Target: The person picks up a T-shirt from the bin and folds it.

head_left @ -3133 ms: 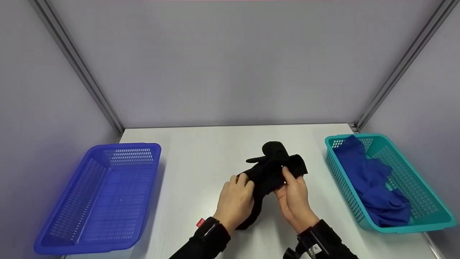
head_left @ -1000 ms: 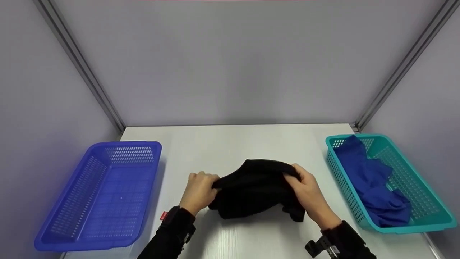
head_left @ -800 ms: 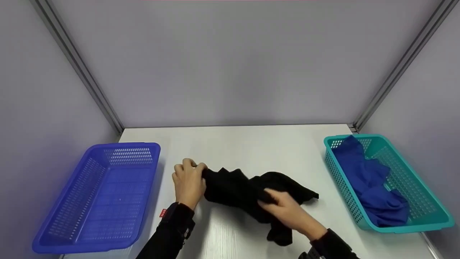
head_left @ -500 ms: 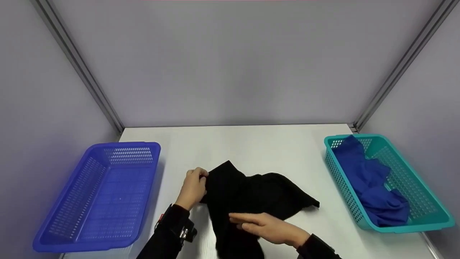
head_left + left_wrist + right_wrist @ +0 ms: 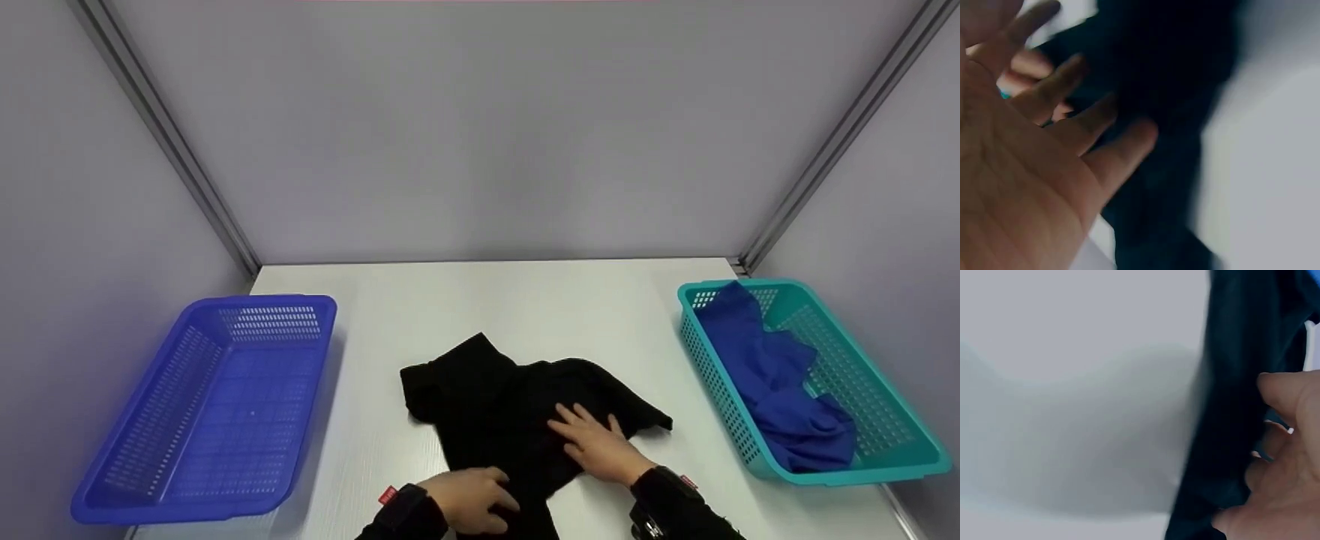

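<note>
One black garment is spread at six o'clock on the bench. Nothing is gripped: the right hand, fingers spread, is rested upon it, while contact by the left hand, fingers loosely extended, cannot be told. Flattening is judged nearly done, the nine-o'clock end being left rumpled; untouched blue cloth is contained, crumpled, in the green basket at four o'clock.

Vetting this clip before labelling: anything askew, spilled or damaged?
Nothing spilled or visibly damaged. Slightly askew: the black garment lies lopsided on the white table, its left end bunched short while the right one stretches out. The blue cloth sits crumpled in the teal basket.
</note>
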`<state>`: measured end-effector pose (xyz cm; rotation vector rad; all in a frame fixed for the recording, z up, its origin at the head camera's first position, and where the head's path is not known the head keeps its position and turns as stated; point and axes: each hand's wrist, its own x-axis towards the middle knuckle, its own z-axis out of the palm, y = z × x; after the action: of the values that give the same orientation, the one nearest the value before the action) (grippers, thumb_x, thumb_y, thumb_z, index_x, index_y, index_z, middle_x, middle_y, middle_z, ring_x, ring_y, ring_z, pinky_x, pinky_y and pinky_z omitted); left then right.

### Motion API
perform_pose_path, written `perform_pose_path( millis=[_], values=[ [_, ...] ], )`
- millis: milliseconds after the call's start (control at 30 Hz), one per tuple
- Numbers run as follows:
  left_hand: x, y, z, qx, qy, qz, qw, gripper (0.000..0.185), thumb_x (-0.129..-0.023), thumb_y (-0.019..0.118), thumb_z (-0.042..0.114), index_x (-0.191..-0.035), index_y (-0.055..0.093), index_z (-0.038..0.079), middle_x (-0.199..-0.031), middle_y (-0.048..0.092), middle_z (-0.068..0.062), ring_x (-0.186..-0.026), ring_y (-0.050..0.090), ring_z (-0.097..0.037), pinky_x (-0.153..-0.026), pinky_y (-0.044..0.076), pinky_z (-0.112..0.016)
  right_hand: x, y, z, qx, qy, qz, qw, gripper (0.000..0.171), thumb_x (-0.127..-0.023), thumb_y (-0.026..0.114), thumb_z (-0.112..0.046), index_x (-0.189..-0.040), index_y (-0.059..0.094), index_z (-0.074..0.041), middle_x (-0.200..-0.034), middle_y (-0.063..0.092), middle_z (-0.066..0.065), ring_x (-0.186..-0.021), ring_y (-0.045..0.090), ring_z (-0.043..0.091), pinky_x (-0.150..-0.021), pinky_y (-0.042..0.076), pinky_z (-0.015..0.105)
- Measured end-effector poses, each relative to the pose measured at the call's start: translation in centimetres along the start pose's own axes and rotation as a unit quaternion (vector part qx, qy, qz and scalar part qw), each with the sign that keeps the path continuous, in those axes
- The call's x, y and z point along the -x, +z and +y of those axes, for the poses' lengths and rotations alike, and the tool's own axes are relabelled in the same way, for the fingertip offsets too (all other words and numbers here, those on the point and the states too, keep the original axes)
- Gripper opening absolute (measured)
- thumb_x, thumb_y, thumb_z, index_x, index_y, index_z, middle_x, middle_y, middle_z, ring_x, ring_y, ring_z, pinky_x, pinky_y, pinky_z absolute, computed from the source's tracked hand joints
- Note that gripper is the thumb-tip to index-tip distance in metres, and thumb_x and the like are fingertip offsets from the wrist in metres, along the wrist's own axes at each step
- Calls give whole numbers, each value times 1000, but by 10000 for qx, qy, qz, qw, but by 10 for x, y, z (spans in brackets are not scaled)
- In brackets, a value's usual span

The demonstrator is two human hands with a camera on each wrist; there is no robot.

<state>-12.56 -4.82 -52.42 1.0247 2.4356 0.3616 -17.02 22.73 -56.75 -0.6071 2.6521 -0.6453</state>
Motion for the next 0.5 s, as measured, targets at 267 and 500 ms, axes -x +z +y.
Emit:
perform_pose_path(
  millis=[267, 500],
  values=[
    [-5, 15, -42, -1713, -1697, 1073, 9645, 43, -95, 69, 35, -136, 67, 25, -150, 54, 7, -138, 50, -33, -108, 41, -61, -1, 0, 2, 584, 485, 388, 9964, 51, -98, 66, -12, -148, 54, -12, -160, 41, 15, -146, 37, 41, -110, 28, 72],
    [-25, 29, -73, -2251, -3281, 2349, 8868, 62, -91, 70, 49, -139, 63, 10, -156, 46, -9, -145, 35, -44, -116, 27, -62, -2, 3, -36, 886, -170, 98, 9959, 46, -98, 65, -27, -140, 62, -10, -134, 64, 24, -122, 63, 40, -100, 43, 59]
  ],
)
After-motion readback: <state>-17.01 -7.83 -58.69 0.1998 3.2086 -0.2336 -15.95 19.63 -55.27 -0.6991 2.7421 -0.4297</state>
